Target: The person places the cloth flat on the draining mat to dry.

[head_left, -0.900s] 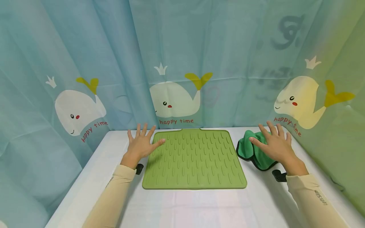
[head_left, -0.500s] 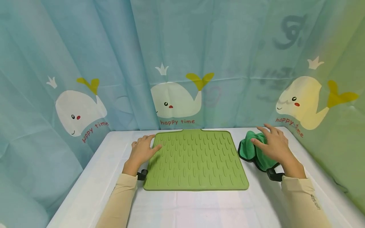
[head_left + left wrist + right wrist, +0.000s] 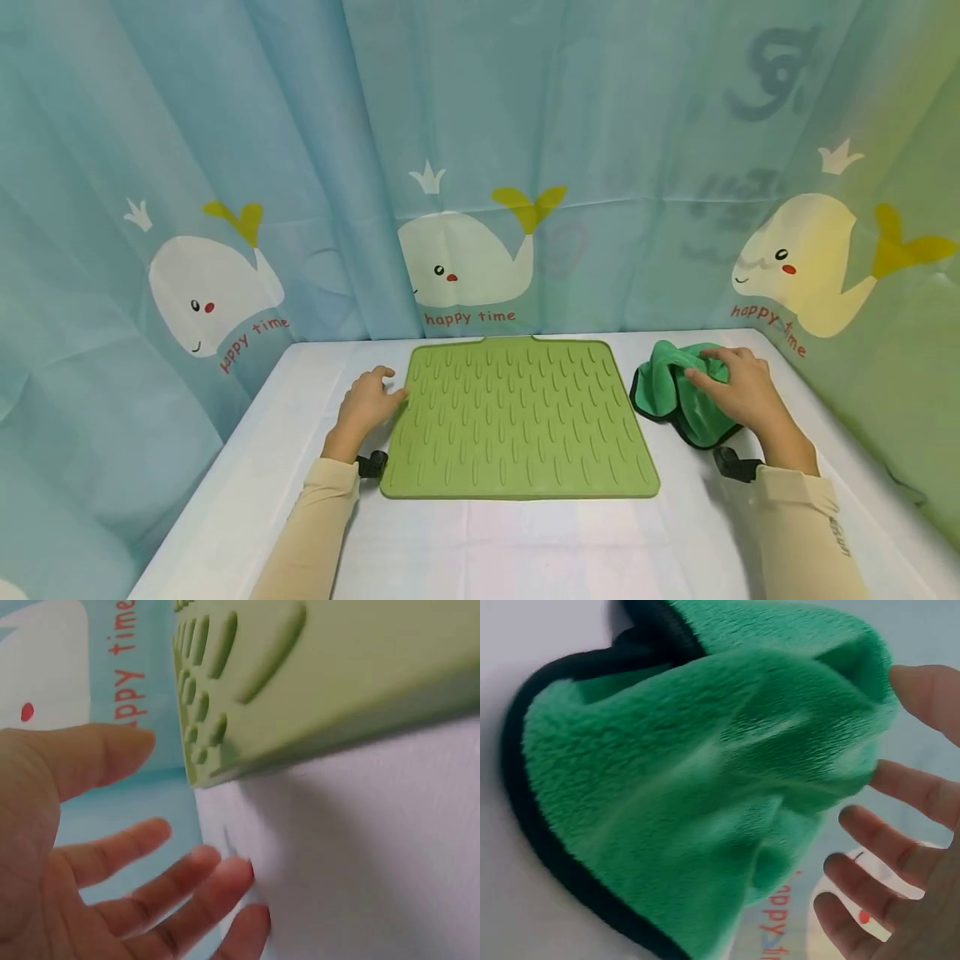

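A green cloth (image 3: 701,408) with a dark trim lies crumpled at the right of the table. My right hand (image 3: 752,396) is over its right side, thumb and fingers apart. The right wrist view has the thumb and index fingertips right at the fuzzy folds of the cloth (image 3: 705,765), and the other fingers are loosely bent. A light green ribbed mat (image 3: 517,425) lies flat in the middle. Beside its left edge hovers my left hand (image 3: 365,404), holding nothing. In the left wrist view its thumb points toward the raised edge of the mat (image 3: 360,690) and its fingers are spread, slightly bent.
The white table (image 3: 525,546) runs back to a blue curtain (image 3: 322,167) printed with whales. More curtain (image 3: 900,375) borders the right side. A small black wrist fixture (image 3: 372,464) sits at the left cuff, and another fixture (image 3: 735,464) at the right.
Both hands went from widely spread fingers to relaxed, bent ones. My left hand came down beside the mat's left edge; my right hand lowered to the cloth, whose top folds shifted slightly.
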`<state>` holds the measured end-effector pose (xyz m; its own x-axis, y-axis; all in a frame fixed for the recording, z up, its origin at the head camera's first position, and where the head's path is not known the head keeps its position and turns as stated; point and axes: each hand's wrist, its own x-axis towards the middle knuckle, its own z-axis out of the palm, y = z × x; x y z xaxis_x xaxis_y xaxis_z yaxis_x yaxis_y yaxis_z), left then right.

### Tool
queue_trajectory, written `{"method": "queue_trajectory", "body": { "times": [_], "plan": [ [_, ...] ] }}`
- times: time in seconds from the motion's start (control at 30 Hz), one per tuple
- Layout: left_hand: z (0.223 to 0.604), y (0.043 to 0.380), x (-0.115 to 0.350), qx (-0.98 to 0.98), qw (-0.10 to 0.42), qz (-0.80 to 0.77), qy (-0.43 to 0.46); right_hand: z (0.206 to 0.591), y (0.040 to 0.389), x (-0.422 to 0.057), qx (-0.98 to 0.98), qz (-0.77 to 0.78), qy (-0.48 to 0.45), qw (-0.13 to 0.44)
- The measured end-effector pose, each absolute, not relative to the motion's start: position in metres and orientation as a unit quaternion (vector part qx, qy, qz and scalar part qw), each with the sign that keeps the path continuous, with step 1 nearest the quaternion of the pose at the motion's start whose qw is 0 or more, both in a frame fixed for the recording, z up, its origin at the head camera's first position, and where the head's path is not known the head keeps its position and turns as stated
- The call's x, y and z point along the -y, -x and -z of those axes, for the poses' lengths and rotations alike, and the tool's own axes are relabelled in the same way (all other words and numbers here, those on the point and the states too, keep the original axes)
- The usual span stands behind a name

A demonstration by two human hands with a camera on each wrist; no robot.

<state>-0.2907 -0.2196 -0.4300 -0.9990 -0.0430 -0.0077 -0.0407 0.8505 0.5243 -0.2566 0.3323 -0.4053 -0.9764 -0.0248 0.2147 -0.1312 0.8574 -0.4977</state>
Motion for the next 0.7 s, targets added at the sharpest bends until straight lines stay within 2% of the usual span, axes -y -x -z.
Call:
{"method": "queue_trajectory", "body": {
  "times": [0.23,0.47,0.7],
  "plan": [
    [0.436,0.294,0.224,0.957,-0.031,0.289,0.006,0.414,0.26,-0.335,0.961,-0.259,-0.053,0.08],
    [0.439,0.296,0.224,0.949,-0.058,0.307,0.035,0.418,0.262,-0.333,0.963,-0.265,-0.05,0.025],
    [0.438,0.293,0.222,0.94,-0.056,0.334,0.024,0.423,0.266,-0.331,0.963,-0.263,-0.064,-0.007]
  ]
}}
